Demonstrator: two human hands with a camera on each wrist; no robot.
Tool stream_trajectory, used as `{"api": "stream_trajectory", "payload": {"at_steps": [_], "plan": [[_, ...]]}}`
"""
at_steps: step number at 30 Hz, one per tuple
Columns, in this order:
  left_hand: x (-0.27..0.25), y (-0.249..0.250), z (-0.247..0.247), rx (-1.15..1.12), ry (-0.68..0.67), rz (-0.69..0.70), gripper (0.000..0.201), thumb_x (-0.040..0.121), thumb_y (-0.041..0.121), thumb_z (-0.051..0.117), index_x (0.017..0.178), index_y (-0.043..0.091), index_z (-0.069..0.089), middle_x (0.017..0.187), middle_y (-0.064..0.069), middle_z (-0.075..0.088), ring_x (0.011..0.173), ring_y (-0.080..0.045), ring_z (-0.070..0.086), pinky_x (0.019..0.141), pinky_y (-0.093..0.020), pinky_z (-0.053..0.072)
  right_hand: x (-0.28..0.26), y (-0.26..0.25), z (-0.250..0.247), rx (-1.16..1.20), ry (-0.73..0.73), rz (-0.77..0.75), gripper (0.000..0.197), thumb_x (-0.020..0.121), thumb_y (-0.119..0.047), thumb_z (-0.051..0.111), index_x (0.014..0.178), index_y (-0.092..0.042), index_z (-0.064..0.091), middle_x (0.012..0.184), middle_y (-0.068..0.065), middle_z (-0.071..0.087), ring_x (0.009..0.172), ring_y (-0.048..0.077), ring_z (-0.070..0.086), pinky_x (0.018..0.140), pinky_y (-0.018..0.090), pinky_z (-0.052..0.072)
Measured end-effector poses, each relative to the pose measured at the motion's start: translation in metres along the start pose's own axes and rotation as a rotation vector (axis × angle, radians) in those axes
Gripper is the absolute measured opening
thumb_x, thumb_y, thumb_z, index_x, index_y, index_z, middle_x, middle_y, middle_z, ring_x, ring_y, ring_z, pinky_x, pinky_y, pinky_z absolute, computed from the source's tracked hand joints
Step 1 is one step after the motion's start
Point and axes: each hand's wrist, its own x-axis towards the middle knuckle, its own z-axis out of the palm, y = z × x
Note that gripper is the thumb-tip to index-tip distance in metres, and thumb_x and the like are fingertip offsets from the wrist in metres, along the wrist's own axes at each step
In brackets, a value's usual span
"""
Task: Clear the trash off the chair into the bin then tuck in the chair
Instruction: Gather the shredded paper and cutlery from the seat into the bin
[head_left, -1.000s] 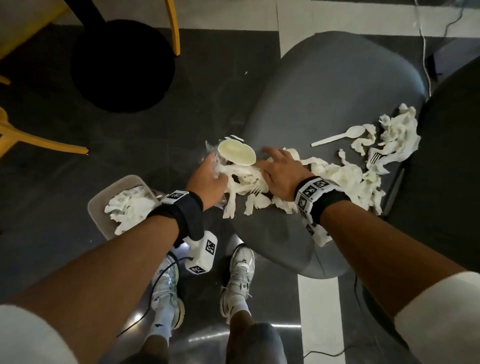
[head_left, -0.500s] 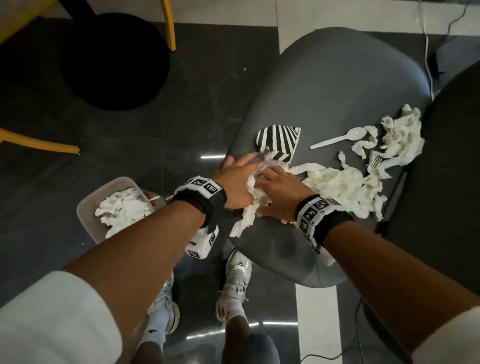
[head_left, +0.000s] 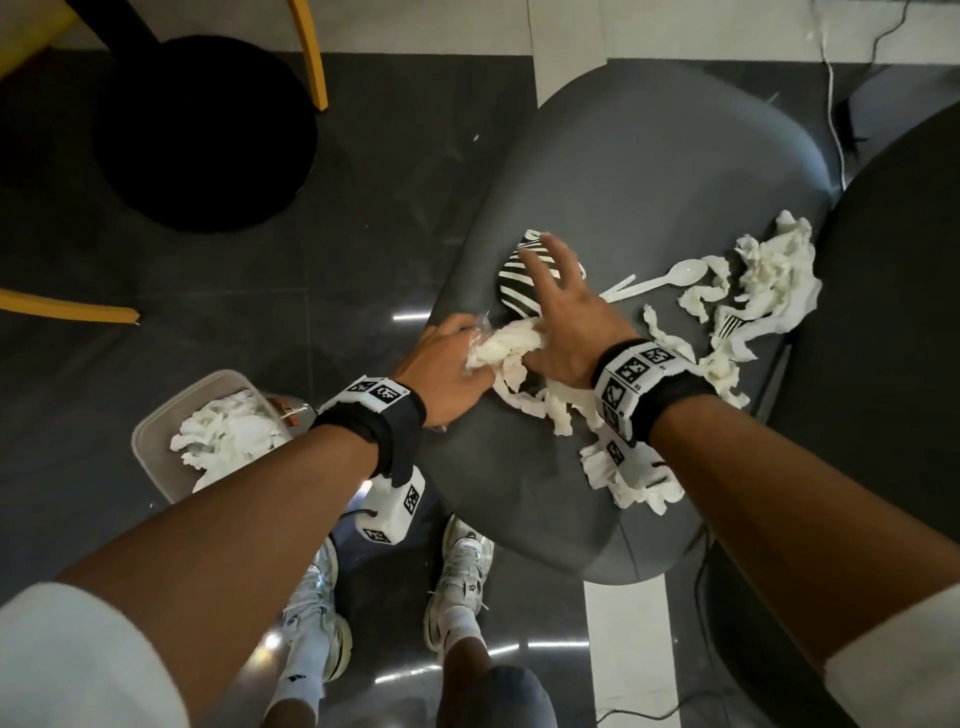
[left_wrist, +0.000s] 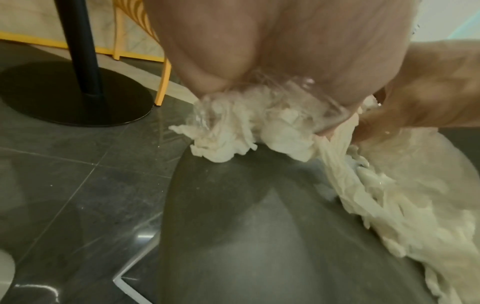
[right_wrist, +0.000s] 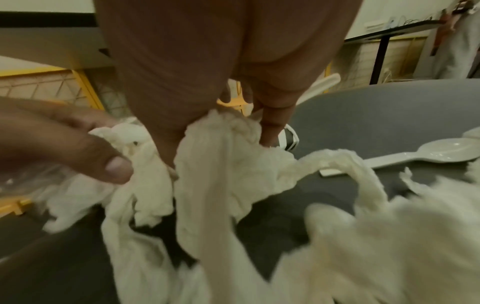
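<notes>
So my left hand (head_left: 447, 371) is bunched around a wad of white tissue (head_left: 506, 345) plus some crinkly clear plastic (left_wrist: 293, 96), right at the left edge of the grey chair (head_left: 649, 176) seat. From the left wrist view the fingers are curled over the wad and it's squeezed against the seat edge.

My right hand (head_left: 569, 322) is sitting just beside it. Fingers are spread and mostly straight, reaching out over the black-and-white striped paper cup (head_left: 519, 278) that's lying on its side on the seat. The heel of that hand is pressing down on the tissue pile, and in the right wrist view a strip of tissue is caught between the thumb and palm, so it's kind of pinning paper but not wrapped around anything.

Rest of the trash is still on the seat: a long trail of shredded tissue (head_left: 628, 478) running under my right wrist toward the front edge, a white plastic spoon (head_left: 670, 278) just right of the cup, and another crumpled heap (head_left: 774, 270) near the right edge with a plastic fork (head_left: 730, 326) poking out of it.

The bin (head_left: 156, 441) is on the floor to the left of the chair, partly under my left forearm, with white tissue already inside it.
</notes>
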Motion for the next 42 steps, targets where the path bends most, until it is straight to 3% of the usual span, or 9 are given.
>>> {"api": "stream_trajectory", "payload": {"at_steps": [3, 5, 9, 13, 19, 25, 32, 38, 42], "plan": [[0.008, 0.003, -0.004, -0.090, 0.032, -0.023, 0.043, 0.089, 0.032, 0.058, 0.129, 0.015, 0.058, 0.140, 0.007, 0.046, 0.123, -0.016, 0.051, 0.104, -0.029, 0.040, 0.024, 0.002, -0.012, 0.084, -0.105, 0.148, 0.134, 0.069, -0.018, 0.086, 0.157, -0.027, -0.014, 0.164, 0.003, -0.024, 0.128, 0.034, 0.055, 0.098, 0.040, 0.051], [0.013, 0.006, -0.006, -0.105, 0.036, -0.043, 0.042, 0.091, 0.028, 0.057, 0.129, 0.012, 0.057, 0.137, 0.004, 0.047, 0.118, -0.015, 0.052, 0.096, -0.023, 0.038, 0.036, 0.002, -0.019, 0.126, -0.169, 0.272, 0.137, 0.068, -0.023, 0.088, 0.156, -0.021, -0.016, 0.166, 0.011, -0.006, 0.140, 0.035, 0.042, 0.107, 0.041, 0.043], [0.019, 0.013, -0.012, -0.211, 0.057, -0.145, 0.021, 0.090, 0.025, 0.056, 0.108, 0.014, 0.062, 0.110, 0.000, 0.060, 0.089, -0.015, 0.061, 0.075, -0.024, 0.042, 0.047, -0.006, -0.024, 0.164, -0.145, 0.337, 0.103, 0.065, -0.026, 0.087, 0.147, -0.018, 0.027, 0.135, 0.013, 0.050, 0.113, 0.031, 0.056, 0.091, 0.039, 0.050], [0.013, 0.012, -0.025, -0.547, 0.186, -0.261, 0.021, 0.086, 0.010, 0.061, 0.105, 0.019, 0.060, 0.082, 0.009, 0.066, 0.072, -0.002, 0.062, 0.058, -0.008, 0.045, 0.047, -0.029, -0.028, 0.126, -0.115, 0.258, 0.047, 0.073, -0.033, 0.079, 0.113, -0.018, 0.060, 0.106, 0.003, 0.066, 0.098, 0.025, 0.064, 0.077, 0.031, 0.050], [-0.021, -0.030, -0.063, -0.835, 0.292, -0.327, 0.067, 0.073, 0.011, 0.071, 0.134, 0.029, 0.049, 0.112, 0.001, 0.072, 0.104, -0.015, 0.069, 0.089, -0.030, 0.054, 0.048, -0.111, -0.007, 0.259, -0.059, 0.130, 0.040, 0.082, -0.027, 0.069, 0.120, -0.016, 0.066, 0.110, 0.005, 0.071, 0.103, 0.024, 0.066, 0.078, 0.023, 0.044], [-0.080, -0.117, -0.100, -0.836, 0.369, -0.441, 0.054, 0.074, 0.001, 0.067, 0.112, 0.038, 0.063, 0.097, 0.007, 0.074, 0.096, -0.016, 0.070, 0.084, -0.030, 0.056, 0.058, -0.214, 0.067, 0.363, -0.029, 0.053, 0.032, 0.080, -0.024, 0.068, 0.109, -0.009, 0.068, 0.114, 0.012, 0.069, 0.108, 0.029, 0.064, 0.093, 0.034, 0.051], [-0.147, -0.207, -0.109, -0.912, 0.395, -0.537, 0.066, 0.078, -0.004, 0.065, 0.131, 0.035, 0.055, 0.097, 0.012, 0.072, 0.084, -0.002, 0.068, 0.063, -0.014, 0.051, 0.058, -0.299, 0.137, 0.324, -0.145, -0.025, 0.042, 0.083, -0.026, 0.070, 0.120, -0.008, 0.062, 0.125, 0.014, 0.061, 0.118, 0.029, 0.056, 0.103, 0.040, 0.047], [-0.173, -0.250, -0.117, -0.900, 0.371, -0.589, 0.068, 0.077, -0.005, 0.066, 0.134, 0.031, 0.055, 0.108, 0.003, 0.073, 0.101, -0.017, 0.069, 0.088, -0.033, 0.055, 0.059, -0.337, 0.165, 0.325, -0.192, -0.058, 0.049, 0.084, -0.026, 0.070, 0.127, -0.007, 0.058, 0.130, 0.014, 0.057, 0.122, 0.028, 0.053, 0.106, 0.037, 0.043], [-0.186, -0.273, -0.128, -0.930, 0.422, -0.643, 0.052, 0.078, -0.010, 0.061, 0.112, 0.029, 0.062, 0.098, 0.001, 0.073, 0.091, -0.016, 0.069, 0.075, -0.027, 0.056, 0.066, -0.367, 0.180, 0.383, -0.197, -0.072, 0.047, 0.081, -0.027, 0.070, 0.124, -0.009, 0.060, 0.127, 0.012, 0.060, 0.118, 0.028, 0.056, 0.103, 0.039, 0.046]]}}
